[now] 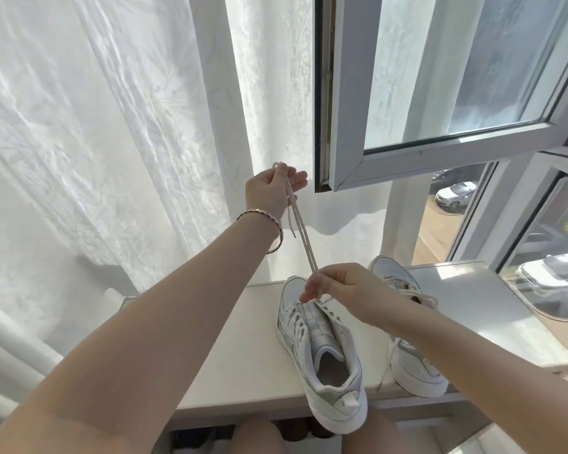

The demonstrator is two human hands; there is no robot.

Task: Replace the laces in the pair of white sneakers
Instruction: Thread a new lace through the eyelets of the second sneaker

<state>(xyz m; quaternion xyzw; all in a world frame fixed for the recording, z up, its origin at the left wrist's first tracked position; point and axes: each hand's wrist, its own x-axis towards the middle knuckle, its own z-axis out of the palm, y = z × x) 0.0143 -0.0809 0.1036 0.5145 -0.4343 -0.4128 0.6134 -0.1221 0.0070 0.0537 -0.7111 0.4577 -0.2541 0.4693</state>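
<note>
Two white sneakers stand on a white windowsill (243,355). The nearer sneaker (322,352) points away from me, its heel over the sill's front edge. The other sneaker (410,358) stands to its right, partly hidden behind my right forearm, with a loose lace hanging down. My left hand (271,188) is raised high and pinches both ends of a white lace (304,234). The doubled lace runs taut down to my right hand (335,286), which pinches it just above the nearer sneaker's toe area.
An open window sash (440,145) juts inward above the right of the sill, close to my left hand. White sheer curtains (112,142) hang at the left and behind. Parked cars show outside through the glass. My knees are below the sill.
</note>
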